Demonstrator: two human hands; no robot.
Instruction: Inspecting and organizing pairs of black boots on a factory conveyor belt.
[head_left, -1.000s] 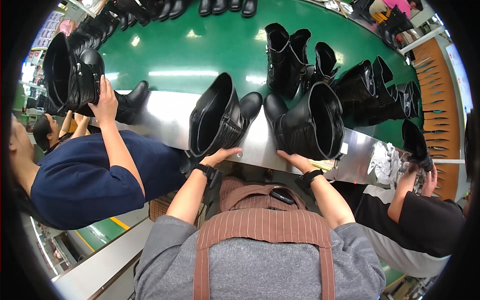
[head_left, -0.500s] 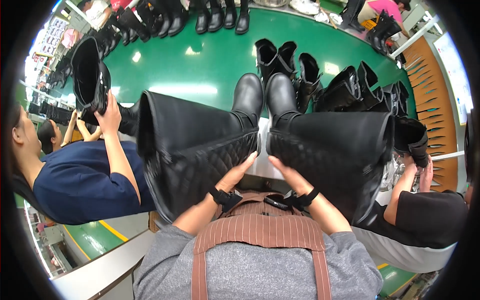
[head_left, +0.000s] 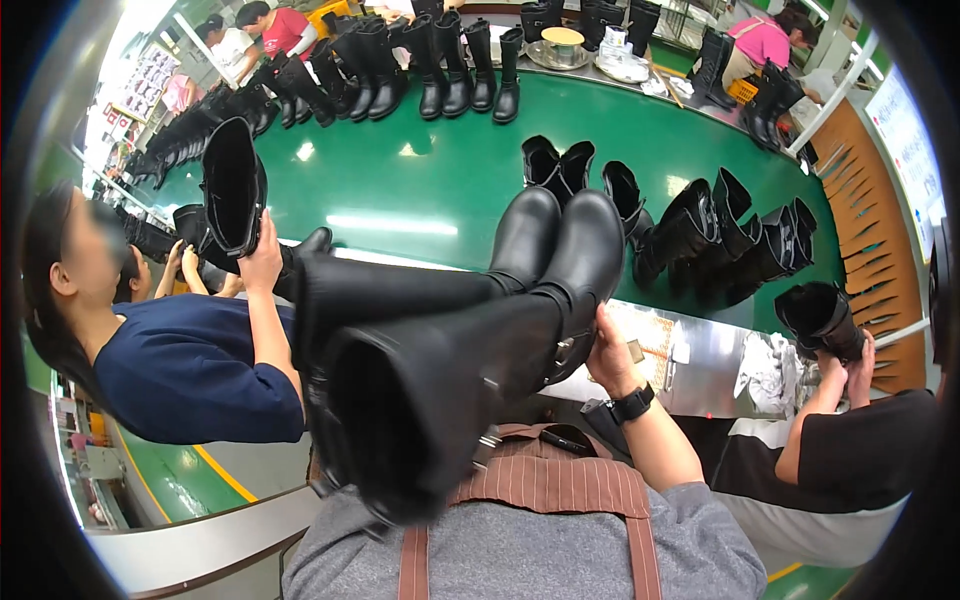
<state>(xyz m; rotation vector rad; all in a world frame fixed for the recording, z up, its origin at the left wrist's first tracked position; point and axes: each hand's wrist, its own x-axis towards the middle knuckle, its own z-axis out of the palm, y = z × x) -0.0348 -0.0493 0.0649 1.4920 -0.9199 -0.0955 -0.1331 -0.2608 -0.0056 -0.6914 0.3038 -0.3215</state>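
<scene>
A pair of tall black boots lies across the space before me, toes pointing away to the right. The nearer boot point(head_left: 520, 340) has buckles on its side, and its wide top opening faces me at the lower left. Behind it, the second boot point(head_left: 400, 290) is partly covered. My right hand point(head_left: 612, 350) grips the nearer boot by its heel and ankle, the thumb up along the side. My left hand and forearm are hidden behind the boot shafts.
More black boots point(head_left: 690, 230) stand on the green table point(head_left: 400, 180) ahead, with a long row along its far edge. On my left a co-worker point(head_left: 200, 360) holds a boot; another co-worker point(head_left: 860, 440) handles one on my right. Crumpled white material point(head_left: 770, 375) lies on a metal surface.
The two boots were apart, one on each side; now they lie together, both shafts to the left. My right hand has moved onto the nearer boot's heel. My left hand has gone out of sight.
</scene>
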